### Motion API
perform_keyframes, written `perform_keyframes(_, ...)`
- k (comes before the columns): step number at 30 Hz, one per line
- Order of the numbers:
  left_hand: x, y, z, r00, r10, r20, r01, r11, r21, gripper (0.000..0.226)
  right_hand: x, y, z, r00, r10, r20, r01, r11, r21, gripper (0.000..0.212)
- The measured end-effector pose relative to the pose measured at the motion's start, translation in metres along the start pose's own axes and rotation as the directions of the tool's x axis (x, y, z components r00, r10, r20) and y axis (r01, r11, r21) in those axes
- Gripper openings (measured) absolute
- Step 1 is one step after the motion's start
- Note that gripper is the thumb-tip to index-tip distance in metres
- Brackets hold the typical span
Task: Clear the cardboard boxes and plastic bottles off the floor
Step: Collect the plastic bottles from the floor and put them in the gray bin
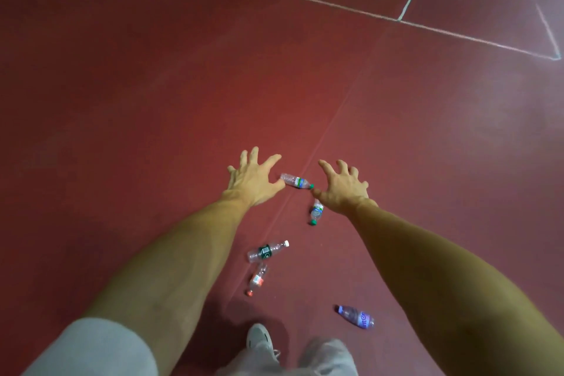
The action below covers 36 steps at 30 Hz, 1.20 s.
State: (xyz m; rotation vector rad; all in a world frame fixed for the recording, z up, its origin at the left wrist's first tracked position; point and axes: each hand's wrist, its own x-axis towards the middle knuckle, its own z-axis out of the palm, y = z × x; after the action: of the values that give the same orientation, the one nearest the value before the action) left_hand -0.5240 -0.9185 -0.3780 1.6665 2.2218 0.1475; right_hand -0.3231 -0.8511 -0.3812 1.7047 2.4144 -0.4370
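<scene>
Several plastic bottles lie on the red floor. A clear bottle with a green cap lies between my hands. A second green-capped bottle lies just below my right hand. Nearer me are a bottle with a dark green label, a red-labelled bottle and a purple bottle. My left hand and my right hand are stretched out above the floor with fingers spread, holding nothing. No cardboard box is in view.
White painted lines cross the floor at the far side. A thin seam runs diagonally through the floor. My white shoe and grey trouser legs show at the bottom edge.
</scene>
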Motion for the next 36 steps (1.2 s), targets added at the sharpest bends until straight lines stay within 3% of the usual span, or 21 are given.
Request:
perform_keyframes(8, 0.086, 0.01, 0.077, 0.989, -0.11, 0.101, 0.112, 0.994, -0.013, 0.069, 0.105, 0.034, 0.061, 0.985, -0.072, 0.159, 0.077, 0.997, -0.024, 0.077)
perform_keyframes(16, 0.169, -0.038, 0.269, 0.977, -0.153, 0.149, 0.162, 0.985, -0.05, 0.077, 0.215, 0.078, 0.247, 0.96, -0.118, 0.255, 0.14, 0.988, -0.067, 0.083)
perform_keyframes(28, 0.202, -0.18, 0.604, 0.959, -0.151, 0.239, 0.156, 0.988, -0.001, 0.098, 0.291, 0.094, 0.584, 0.949, -0.185, 0.257, 0.222, 0.967, -0.122, 0.086)
perform_keyframes(36, 0.179, -0.251, 0.721, 0.955, -0.102, 0.278, 0.129, 0.988, -0.081, 0.105, 0.32, 0.073, 0.694, 0.889, -0.279, 0.364, 0.326, 0.943, -0.073, 0.107)
